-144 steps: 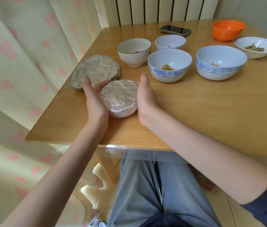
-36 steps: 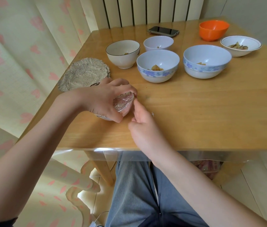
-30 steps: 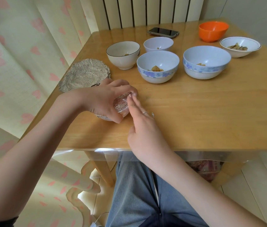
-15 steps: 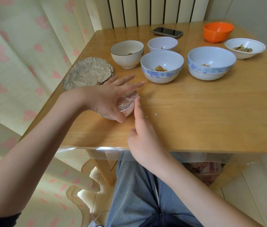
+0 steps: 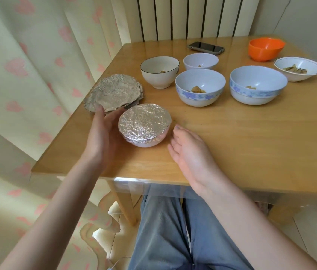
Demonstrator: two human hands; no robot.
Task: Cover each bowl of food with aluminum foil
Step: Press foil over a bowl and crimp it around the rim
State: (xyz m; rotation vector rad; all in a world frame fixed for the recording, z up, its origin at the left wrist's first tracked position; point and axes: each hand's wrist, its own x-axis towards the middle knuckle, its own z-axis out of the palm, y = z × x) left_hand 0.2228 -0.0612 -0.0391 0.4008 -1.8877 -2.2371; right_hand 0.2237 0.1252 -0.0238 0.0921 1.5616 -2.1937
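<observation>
Foil-covered bowl (image 5: 144, 128) sat centre-left; foil thin, tear-prone; best cupped at sides. Left hand (image 5: 103, 133), right hand (image 5: 190, 152) flanked it, fingers relaxed, empty.

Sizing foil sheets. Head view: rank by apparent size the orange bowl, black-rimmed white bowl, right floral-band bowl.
1. right floral-band bowl, clearly largest.
2. black-rimmed white bowl and orange bowl look alike; the orange one sits farther back, so unranked.

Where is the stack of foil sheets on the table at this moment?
The stack of foil sheets lies near the table's left edge, just behind the foil-covered bowl and left of the black-rimmed bowl.
</observation>
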